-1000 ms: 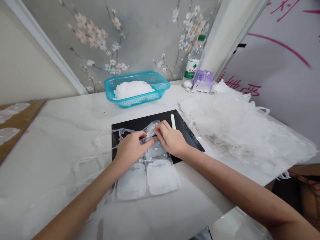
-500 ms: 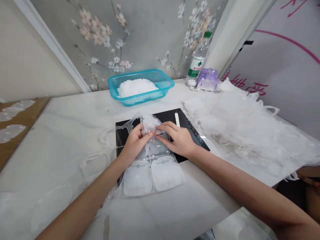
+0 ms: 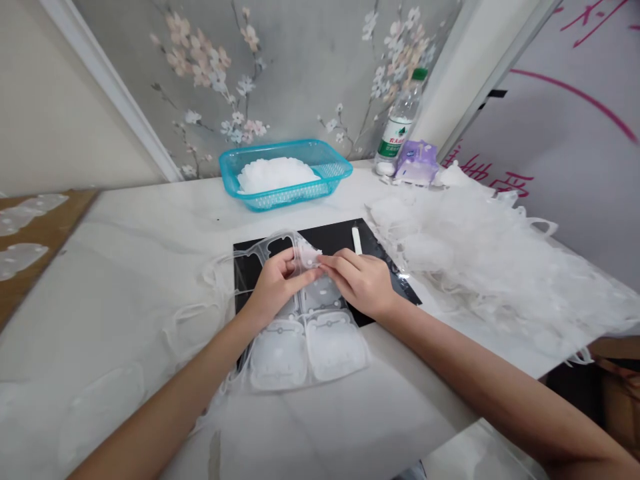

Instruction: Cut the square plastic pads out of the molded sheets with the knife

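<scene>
A translucent, soft-looking sheet (image 3: 337,343) with rounded panels lies over a black mat (image 3: 333,231) and the table's front part. My left hand (image 3: 273,287) is closed on the sheet's upper middle, thumb on top and fingers partly hidden beneath. With thumb and fingertips together, my right hand (image 3: 365,283) pinches the edge of an upper-right panel (image 3: 309,255), which is lifted and bent. Two lower panels lie flat, nearer to me. Beyond my right hand, a white stick-like tool (image 3: 357,240) rests on the mat; its lower end is hidden.
A blue basket (image 3: 343,170) holds a stack of white pieces at the back. A water bottle (image 3: 397,130) and a purple pack (image 3: 417,162) stand by the wall. Translucent scraps (image 3: 465,240) are heaped on the right. On the left, a brown board (image 3: 47,263) carries clear pieces.
My right hand has pulled the upper-right panel's edge up and folded it over to the left. My left hand keeps its hold on the sheet. The view has shifted slightly.
</scene>
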{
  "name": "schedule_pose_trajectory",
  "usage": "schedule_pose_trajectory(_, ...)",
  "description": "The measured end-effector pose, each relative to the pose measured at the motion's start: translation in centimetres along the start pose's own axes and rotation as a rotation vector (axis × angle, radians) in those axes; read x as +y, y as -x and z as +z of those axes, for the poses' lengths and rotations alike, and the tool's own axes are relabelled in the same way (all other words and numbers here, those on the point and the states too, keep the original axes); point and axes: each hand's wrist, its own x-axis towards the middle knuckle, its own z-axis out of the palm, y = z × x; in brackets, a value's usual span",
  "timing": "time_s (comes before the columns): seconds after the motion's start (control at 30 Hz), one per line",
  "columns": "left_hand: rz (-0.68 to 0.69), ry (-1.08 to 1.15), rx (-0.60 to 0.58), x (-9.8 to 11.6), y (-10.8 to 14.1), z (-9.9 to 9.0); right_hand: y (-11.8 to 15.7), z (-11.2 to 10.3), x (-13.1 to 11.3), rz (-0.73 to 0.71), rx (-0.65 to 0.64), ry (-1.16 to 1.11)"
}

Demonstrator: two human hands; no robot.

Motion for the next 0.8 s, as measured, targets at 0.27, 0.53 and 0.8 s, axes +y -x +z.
schedule_pose_trajectory(0.27,0.004,-0.081,-0.008,-0.22,-0.28,0.02,-0.08,0.06,-0.40,0.017,0.091,0.059)
schedule_pose_trajectory(0.53,-0.003,-0.192,0.009,-0.19,-0.43,0.14,-0.11,0.08,-0.35,0.041,0.125,0.072)
schedule_pose_trajectory(0.8,-0.013,-0.378,-0.002,-0.16,-0.60,0.05,0.22,0.28,-0.83,0.242,0.066,-0.121)
